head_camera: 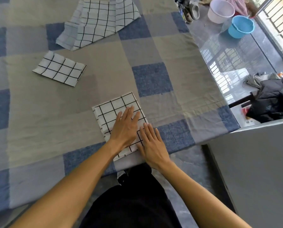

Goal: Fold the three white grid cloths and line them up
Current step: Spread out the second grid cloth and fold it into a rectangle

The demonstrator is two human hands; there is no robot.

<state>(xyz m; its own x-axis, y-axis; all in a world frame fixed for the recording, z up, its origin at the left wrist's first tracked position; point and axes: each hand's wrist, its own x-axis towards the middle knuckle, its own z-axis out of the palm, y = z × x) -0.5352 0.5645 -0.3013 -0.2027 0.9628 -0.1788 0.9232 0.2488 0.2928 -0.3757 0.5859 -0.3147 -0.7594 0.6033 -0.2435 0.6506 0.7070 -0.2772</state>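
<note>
Presently I observe a blue-and-grey checked fabric cover (pixel 38 112) spread flat. An unfolded white grid cloth (pixel 98 22) lies at its far side. A folded white grid cloth (pixel 114 109) sits at the near edge. A smaller folded white grid cloth (pixel 59 69) lies apart, to the left. The left hand (pixel 125 127) and right hand (pixel 152 145), fingers straight, press flat on the near-edge cloth, gripping nothing.

Your left hand (pixel 125 127) lies flat, fingers straight and spread, palm down. Your right hand (pixel 152 145) rests just beside it, equally flat, both forearms bare.
</note>
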